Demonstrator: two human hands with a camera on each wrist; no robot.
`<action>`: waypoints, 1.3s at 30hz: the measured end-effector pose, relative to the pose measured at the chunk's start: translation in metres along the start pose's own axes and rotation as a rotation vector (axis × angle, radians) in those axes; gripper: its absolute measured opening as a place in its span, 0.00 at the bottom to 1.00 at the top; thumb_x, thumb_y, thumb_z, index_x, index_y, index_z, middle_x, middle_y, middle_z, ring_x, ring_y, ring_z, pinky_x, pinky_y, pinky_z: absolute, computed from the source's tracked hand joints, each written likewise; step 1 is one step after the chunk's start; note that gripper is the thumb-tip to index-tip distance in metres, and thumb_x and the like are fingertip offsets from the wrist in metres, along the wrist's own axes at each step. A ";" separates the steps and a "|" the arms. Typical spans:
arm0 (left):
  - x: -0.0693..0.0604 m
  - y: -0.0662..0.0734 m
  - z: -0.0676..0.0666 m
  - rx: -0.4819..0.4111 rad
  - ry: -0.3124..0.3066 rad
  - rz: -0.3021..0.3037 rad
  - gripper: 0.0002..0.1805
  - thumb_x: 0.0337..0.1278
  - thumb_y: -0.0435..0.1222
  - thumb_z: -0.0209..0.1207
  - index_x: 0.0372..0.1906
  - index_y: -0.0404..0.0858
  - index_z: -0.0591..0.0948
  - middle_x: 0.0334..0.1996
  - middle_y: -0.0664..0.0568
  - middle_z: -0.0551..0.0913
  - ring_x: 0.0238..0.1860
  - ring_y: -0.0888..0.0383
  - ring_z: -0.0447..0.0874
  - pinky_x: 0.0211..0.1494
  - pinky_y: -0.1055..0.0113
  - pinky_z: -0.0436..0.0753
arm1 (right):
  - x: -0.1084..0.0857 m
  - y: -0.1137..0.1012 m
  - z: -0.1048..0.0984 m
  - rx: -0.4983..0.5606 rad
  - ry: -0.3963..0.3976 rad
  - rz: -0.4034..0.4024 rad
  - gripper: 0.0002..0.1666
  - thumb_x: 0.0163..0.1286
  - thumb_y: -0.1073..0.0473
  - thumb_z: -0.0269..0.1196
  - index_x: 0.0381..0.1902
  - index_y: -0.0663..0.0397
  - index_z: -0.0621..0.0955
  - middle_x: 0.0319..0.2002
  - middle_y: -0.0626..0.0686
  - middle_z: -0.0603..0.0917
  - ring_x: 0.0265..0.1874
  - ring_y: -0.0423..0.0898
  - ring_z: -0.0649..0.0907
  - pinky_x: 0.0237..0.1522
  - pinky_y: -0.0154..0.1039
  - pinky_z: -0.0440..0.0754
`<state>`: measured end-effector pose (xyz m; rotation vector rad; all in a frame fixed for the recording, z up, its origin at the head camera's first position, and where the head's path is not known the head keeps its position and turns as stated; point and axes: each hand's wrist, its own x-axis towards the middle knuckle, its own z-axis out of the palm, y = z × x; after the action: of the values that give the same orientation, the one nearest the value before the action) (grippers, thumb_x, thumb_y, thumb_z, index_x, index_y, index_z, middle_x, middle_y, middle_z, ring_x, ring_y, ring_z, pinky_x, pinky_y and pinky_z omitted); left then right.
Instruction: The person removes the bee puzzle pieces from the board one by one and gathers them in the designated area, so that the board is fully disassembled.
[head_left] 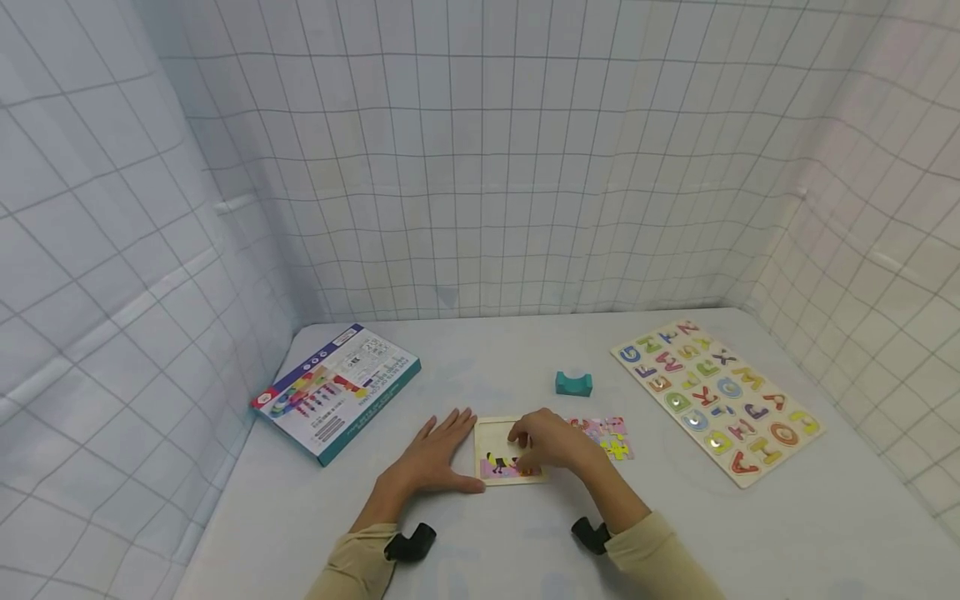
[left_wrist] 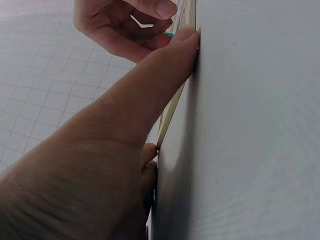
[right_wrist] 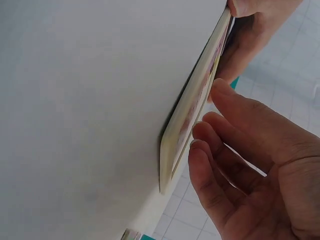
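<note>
A small wooden jigsaw tray (head_left: pixel 481 425) lies flat on the table, with a row of picture pieces (head_left: pixel 498 467) along its near side and bare wood beyond. My left hand (head_left: pixel 438 457) rests palm down at its left, fingers spread, the thumb against the near left corner. Over the tray's right half hovers my right hand (head_left: pixel 551 442), its fingers loosely bent and pointing down. In the right wrist view a gap shows between the thumb (right_wrist: pixel 227 92) and the fingers, and no piece is visible there. Loose jigsaw pieces (head_left: pixel 617 447) lie just right of that hand, partly hidden behind it.
At the left lies a flat printed box (head_left: pixel 352 392) with teal sides. A teal arch-shaped block (head_left: pixel 573 384) stands behind the loose pieces. An alphabet board (head_left: pixel 712 400) with coloured letters lies at the right. Grid-patterned cloth (head_left: pixel 510 208) encloses the back and sides.
</note>
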<state>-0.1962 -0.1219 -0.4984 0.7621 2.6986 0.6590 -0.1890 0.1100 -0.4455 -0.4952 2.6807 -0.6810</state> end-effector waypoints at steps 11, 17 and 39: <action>0.000 -0.002 0.000 0.007 -0.021 0.006 0.61 0.41 0.66 0.66 0.77 0.43 0.54 0.79 0.51 0.50 0.80 0.50 0.43 0.80 0.45 0.42 | 0.013 -0.023 0.017 -0.134 -0.066 -0.085 0.26 0.53 0.56 0.75 0.51 0.55 0.84 0.33 0.45 0.82 0.32 0.38 0.76 0.40 0.33 0.80; 0.001 -0.003 0.000 -0.001 -0.004 0.011 0.61 0.41 0.65 0.67 0.77 0.42 0.54 0.78 0.50 0.51 0.80 0.50 0.44 0.80 0.44 0.43 | 0.010 -0.027 0.018 -0.155 -0.044 -0.146 0.18 0.53 0.57 0.75 0.42 0.54 0.86 0.27 0.42 0.81 0.28 0.36 0.74 0.33 0.29 0.76; 0.002 -0.007 0.002 0.008 -0.008 0.020 0.61 0.40 0.65 0.67 0.77 0.42 0.54 0.79 0.51 0.51 0.80 0.50 0.43 0.80 0.44 0.43 | 0.007 -0.034 0.017 -0.190 0.008 -0.141 0.14 0.50 0.61 0.76 0.34 0.54 0.85 0.24 0.43 0.79 0.27 0.37 0.73 0.30 0.29 0.74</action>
<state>-0.2002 -0.1247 -0.5037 0.7932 2.6915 0.6492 -0.1799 0.0727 -0.4436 -0.7377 2.7520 -0.4680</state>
